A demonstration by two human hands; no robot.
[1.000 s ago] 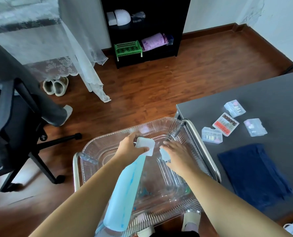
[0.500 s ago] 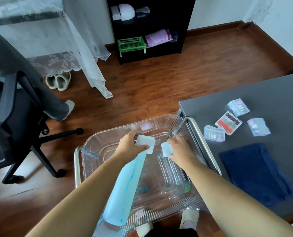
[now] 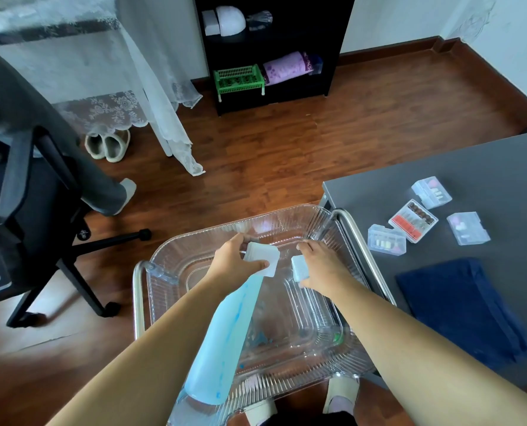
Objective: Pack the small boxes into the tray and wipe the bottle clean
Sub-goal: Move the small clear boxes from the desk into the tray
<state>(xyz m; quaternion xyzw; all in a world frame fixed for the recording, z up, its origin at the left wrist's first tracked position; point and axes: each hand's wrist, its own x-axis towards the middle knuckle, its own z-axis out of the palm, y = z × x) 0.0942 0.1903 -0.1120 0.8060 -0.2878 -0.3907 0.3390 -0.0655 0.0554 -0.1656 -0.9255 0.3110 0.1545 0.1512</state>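
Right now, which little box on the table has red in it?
The middle box on the grey table: it has a red panel and dark bits. The left box, far box and right box look clear and pale.

- We see through one wide-angle head camera — it faces forward and down.
- We sit close above the tray (image 3: 176,259), table (image 3: 486,167) at right, floor (image 3: 317,142) beyond.

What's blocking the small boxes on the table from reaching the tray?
Nothing on the table lies between the small boxes and the tray. Its rim and the metal rail rise there; the left hand holds the bottle over it.
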